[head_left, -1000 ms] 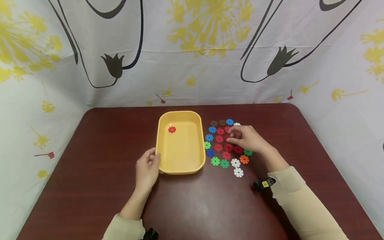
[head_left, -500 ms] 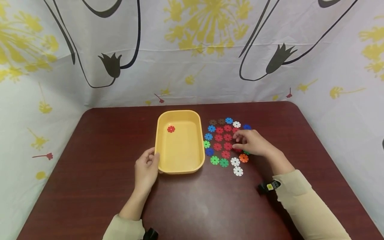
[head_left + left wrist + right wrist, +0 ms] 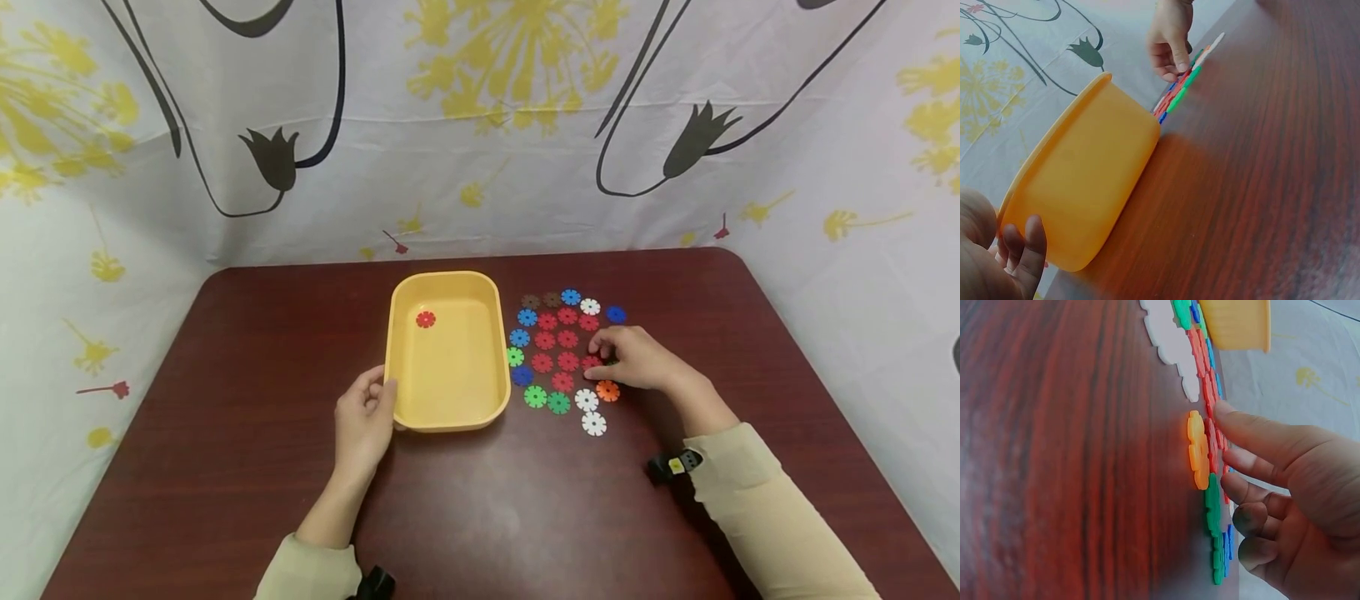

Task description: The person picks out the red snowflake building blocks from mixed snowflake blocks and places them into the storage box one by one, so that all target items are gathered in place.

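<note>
My left hand (image 3: 363,421) grips the near left corner of a shallow yellow plastic tray (image 3: 450,379), its thumb at the rim. One red notched plastic disc (image 3: 426,319) lies inside the tray. To the right, my right hand (image 3: 637,360) reaches over a cluster of flat discs, thumb and forefinger spread apart around a red disc (image 3: 592,362). In the right wrist view the thumb tip (image 3: 1225,411) is right at the red pieces, with the other fingers loosely bent. An orange disc (image 3: 607,391) lies just below that hand.
Several more red discs (image 3: 567,338) fill the cluster's middle, edged by blue (image 3: 527,317), brown (image 3: 530,302), green (image 3: 558,403) and white (image 3: 594,424) ones. The cluster sits close against the tray's right side on a dark red-brown table (image 3: 480,517). A patterned cloth (image 3: 465,192) hangs behind.
My right hand has shifted right and slightly toward me, uncovering red discs and a blue one at the back. The left hand and tray stay in place.
</note>
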`<control>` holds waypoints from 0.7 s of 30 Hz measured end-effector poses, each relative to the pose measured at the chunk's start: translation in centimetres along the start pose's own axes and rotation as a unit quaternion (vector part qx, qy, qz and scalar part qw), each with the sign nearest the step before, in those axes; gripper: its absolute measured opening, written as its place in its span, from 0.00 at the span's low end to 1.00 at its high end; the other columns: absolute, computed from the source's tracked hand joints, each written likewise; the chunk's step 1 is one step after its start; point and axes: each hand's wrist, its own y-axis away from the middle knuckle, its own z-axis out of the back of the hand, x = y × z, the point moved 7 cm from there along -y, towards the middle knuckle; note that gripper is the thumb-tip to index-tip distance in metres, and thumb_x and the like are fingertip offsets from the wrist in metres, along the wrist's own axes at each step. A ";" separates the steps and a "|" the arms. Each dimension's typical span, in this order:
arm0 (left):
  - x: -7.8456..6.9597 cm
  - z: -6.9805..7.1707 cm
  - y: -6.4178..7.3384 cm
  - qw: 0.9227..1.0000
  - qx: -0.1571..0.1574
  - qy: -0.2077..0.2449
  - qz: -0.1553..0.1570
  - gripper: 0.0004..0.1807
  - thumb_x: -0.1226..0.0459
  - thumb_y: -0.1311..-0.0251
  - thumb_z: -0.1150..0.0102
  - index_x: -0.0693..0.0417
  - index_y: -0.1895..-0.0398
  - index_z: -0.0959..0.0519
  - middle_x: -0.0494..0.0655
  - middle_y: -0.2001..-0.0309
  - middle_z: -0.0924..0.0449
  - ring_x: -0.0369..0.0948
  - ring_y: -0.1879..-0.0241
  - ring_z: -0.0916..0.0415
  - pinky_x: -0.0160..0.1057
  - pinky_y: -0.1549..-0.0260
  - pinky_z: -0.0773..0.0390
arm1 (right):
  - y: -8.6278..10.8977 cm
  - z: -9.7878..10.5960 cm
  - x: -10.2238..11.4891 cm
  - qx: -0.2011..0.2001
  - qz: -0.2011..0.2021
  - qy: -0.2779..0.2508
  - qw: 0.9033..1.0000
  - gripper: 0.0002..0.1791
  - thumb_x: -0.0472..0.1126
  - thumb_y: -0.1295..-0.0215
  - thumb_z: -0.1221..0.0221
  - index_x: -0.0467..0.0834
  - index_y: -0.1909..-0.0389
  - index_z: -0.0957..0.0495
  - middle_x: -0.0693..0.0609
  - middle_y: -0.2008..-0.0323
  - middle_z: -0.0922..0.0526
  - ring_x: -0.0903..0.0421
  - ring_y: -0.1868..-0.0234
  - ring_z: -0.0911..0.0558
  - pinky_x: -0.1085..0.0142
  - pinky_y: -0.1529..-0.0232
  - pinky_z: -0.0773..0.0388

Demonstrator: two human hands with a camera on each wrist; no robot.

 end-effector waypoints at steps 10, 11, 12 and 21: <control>-0.1 0.1 0.0 1.000 -0.006 0.002 -0.003 0.16 0.67 0.29 0.44 0.63 0.41 0.22 0.64 0.71 0.26 0.38 0.84 0.25 0.38 0.82 0.20 | -0.3 0.1 -0.1 0.017 -0.012 0.013 1.000 0.14 0.43 0.41 0.27 0.41 0.63 0.20 0.53 0.74 0.26 0.55 0.71 0.29 0.60 0.66 0.29; -0.1 0.1 0.0 1.000 -0.006 0.002 -0.003 0.16 0.67 0.29 0.44 0.63 0.41 0.22 0.64 0.71 0.26 0.38 0.84 0.25 0.38 0.82 0.20 | -0.3 0.1 -0.1 0.018 -0.017 0.013 1.000 0.15 0.44 0.41 0.27 0.40 0.64 0.21 0.53 0.74 0.26 0.55 0.72 0.29 0.60 0.67 0.29; -0.1 0.1 0.0 1.000 -0.005 0.003 -0.003 0.16 0.67 0.29 0.44 0.63 0.41 0.22 0.64 0.71 0.25 0.38 0.84 0.25 0.38 0.82 0.20 | -0.3 0.1 -0.2 0.019 -0.025 0.012 0.999 0.15 0.44 0.42 0.27 0.40 0.64 0.21 0.52 0.75 0.27 0.55 0.72 0.29 0.61 0.68 0.30; -0.2 0.0 0.1 1.000 0.000 0.003 -0.002 0.17 0.66 0.28 0.44 0.62 0.40 0.22 0.65 0.70 0.24 0.38 0.84 0.25 0.36 0.82 0.22 | -0.3 -0.1 -0.1 0.034 -0.043 0.017 0.998 0.16 0.43 0.39 0.28 0.40 0.64 0.25 0.48 0.67 0.26 0.51 0.64 0.29 0.57 0.62 0.30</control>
